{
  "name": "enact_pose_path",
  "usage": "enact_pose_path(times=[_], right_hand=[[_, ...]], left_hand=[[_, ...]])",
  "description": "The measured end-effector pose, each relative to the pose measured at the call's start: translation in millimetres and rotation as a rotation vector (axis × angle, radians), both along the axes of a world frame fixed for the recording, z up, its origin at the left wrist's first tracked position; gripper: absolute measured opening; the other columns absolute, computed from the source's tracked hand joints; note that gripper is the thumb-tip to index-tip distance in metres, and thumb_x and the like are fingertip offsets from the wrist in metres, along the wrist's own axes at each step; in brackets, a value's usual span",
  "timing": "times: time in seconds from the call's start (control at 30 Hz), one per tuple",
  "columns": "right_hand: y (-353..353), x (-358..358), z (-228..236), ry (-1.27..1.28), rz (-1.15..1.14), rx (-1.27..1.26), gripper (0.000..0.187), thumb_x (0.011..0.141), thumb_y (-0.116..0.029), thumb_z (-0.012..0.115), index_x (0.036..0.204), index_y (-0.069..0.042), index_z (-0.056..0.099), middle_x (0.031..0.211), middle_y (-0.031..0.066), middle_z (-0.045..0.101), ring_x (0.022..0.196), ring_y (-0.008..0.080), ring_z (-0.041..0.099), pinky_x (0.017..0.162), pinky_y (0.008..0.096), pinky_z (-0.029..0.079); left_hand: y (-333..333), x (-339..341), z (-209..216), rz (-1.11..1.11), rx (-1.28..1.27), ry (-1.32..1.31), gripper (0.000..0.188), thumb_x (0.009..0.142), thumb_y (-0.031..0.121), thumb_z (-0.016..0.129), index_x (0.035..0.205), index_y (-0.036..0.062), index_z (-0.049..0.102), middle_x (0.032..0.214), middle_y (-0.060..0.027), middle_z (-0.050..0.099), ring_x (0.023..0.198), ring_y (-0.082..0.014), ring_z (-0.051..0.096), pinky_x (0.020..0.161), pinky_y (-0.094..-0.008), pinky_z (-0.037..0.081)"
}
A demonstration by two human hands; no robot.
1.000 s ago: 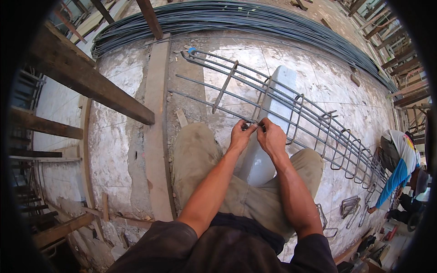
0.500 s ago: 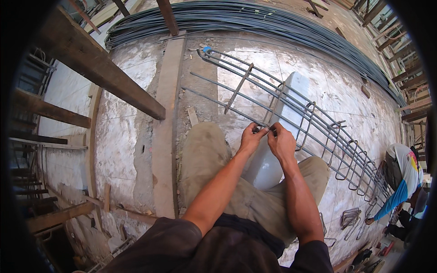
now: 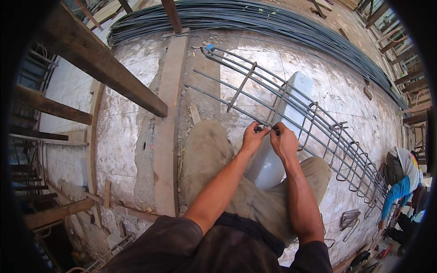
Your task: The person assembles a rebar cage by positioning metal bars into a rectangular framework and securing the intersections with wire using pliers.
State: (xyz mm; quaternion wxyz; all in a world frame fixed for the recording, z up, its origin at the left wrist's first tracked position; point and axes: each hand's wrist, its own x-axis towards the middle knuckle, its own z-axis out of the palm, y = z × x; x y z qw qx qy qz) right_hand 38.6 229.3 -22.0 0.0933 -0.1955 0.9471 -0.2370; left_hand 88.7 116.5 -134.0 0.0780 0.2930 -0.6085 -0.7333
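A long rebar cage (image 3: 255, 93) of dark bars and square stirrups slants from the upper middle to the right. My left hand (image 3: 253, 137) is closed, thumb and fingers pinched at the cage's near long bar where a stirrup meets it. Close beside it, my right hand (image 3: 284, 142) pinches at the same crossing. Whether a thin wire sits between the fingertips is too small to tell. Under the cage, between my knees, lies a long pale block (image 3: 266, 167). The cage's far-left end carries a blue piece (image 3: 210, 47).
Bundled long bars (image 3: 255, 17) curve along the back. A timber plank (image 3: 166, 150) lies to my left, beneath slanting wooden posts (image 3: 104, 63). Loose stirrups (image 3: 349, 219) lie at lower right. Another person in a blue sleeve (image 3: 397, 193) bends over the cage's far right end.
My hands stay at the same crossing with only slight finger movement. The view has shifted a little. At the right, the other person's blue-sleeved arm has moved to hang more steeply.
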Motion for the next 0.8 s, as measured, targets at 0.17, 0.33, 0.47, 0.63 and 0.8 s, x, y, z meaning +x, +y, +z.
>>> enact_pose_path(times=[0.17, 0.33, 0.47, 0.63, 0.8], right_hand=[[-1, 0, -2, 0.029, -0.021, -0.028, 0.024, 0.094, -0.026, 0.064, 0.1, -0.005, 0.075, 0.085, 0.0239, 0.074, 0.085, 0.0455, 0.072, 0.078, 0.0537, 0.055], [-13, -2, -8, 0.043, -0.016, -0.069, 0.025, 0.094, -0.028, 0.068, 0.105, -0.008, 0.077, 0.089, 0.0198, 0.076, 0.086, 0.0392, 0.074, 0.079, 0.0469, 0.056], [-2, -17, 20, 0.035, -0.032, -0.151, 0.031, 0.093, -0.03, 0.072, 0.111, -0.005, 0.076, 0.098, 0.0193, 0.077, 0.091, 0.0371, 0.075, 0.082, 0.0465, 0.057], [108, -24, 79, 0.102, -0.319, -0.336, 0.033, 0.094, -0.032, 0.072, 0.112, -0.004, 0.075, 0.102, 0.0178, 0.077, 0.092, 0.0357, 0.074, 0.08, 0.0458, 0.057], [200, 6, 77, 0.06, -0.656, -0.329, 0.034, 0.095, -0.034, 0.069, 0.112, -0.006, 0.075, 0.099, 0.0178, 0.077, 0.091, 0.0337, 0.074, 0.083, 0.0422, 0.057]], left_hand=[[0, 3, 5, 0.013, -0.029, -0.02, 0.046, 0.09, 0.034, 0.084, 0.118, -0.0001, 0.071, 0.096, -0.0072, 0.07, 0.086, -0.0157, 0.062, 0.076, -0.0311, 0.051], [-18, 5, 5, 0.094, -0.055, -0.054, 0.055, 0.096, 0.051, 0.071, 0.123, 0.0031, 0.07, 0.097, -0.0134, 0.073, 0.088, -0.0242, 0.068, 0.081, -0.0382, 0.052], [-37, -2, 12, 0.063, -0.339, -0.336, 0.06, 0.101, 0.064, 0.055, 0.126, 0.0119, 0.071, 0.111, -0.0154, 0.076, 0.108, -0.0375, 0.07, 0.094, -0.0474, 0.051], [-29, -13, 22, -0.283, -0.651, -0.459, 0.058, 0.102, 0.061, 0.056, 0.108, 0.0067, 0.074, 0.09, -0.0095, 0.067, 0.081, -0.0272, 0.061, 0.072, -0.0422, 0.047], [-113, -19, 33, -0.575, -0.336, -0.543, 0.058, 0.103, 0.059, 0.057, 0.094, 0.0041, 0.073, 0.062, 0.002, 0.048, 0.043, -0.012, 0.04, 0.042, -0.0297, 0.029]])
